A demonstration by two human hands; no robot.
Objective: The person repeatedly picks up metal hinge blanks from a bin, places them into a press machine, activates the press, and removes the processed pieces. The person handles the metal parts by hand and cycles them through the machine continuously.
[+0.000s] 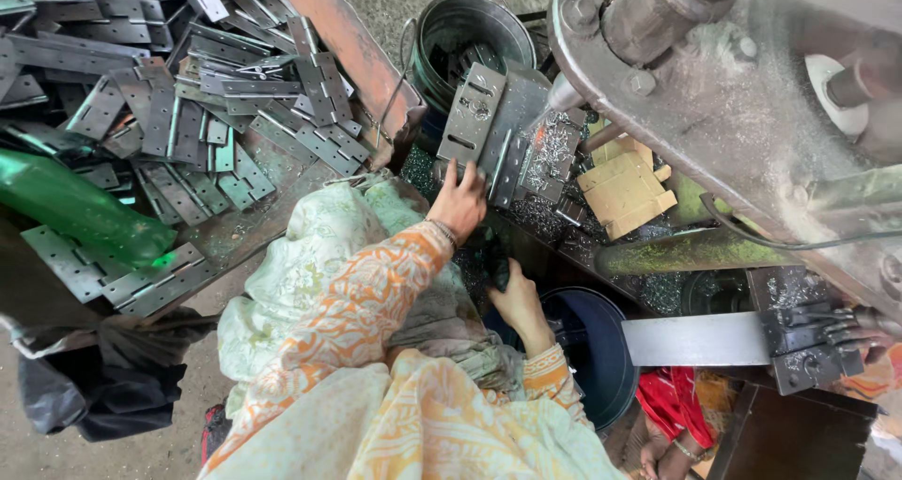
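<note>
My left hand (pixel 458 203) reaches forward in an orange patterned sleeve, and its fingers grip the near edge of a grey slotted metal plate (pixel 473 114) leaning on the machine bed. A second, larger plate (pixel 519 128) lies just right of it among shiny metal shavings (pixel 550 151). Lower down, my right hand (pixel 519 303) is closed around a small dark piece (pixel 494 266) at the bed's front edge; what that piece is cannot be made out. A pale green cloth (pixel 310 264) covers my lap.
A heap of grey hinge plates (pixel 216 95) fills the left. Nearby are a green bottle (pixel 75 208), a metal bucket (pixel 470 34), cardboard scraps (pixel 625 191), the big press machine (pixel 723 95), a dark round bin (pixel 601 348) and a black bag (pixel 103 381). Another person's hand (pixel 669 450) shows at the bottom right.
</note>
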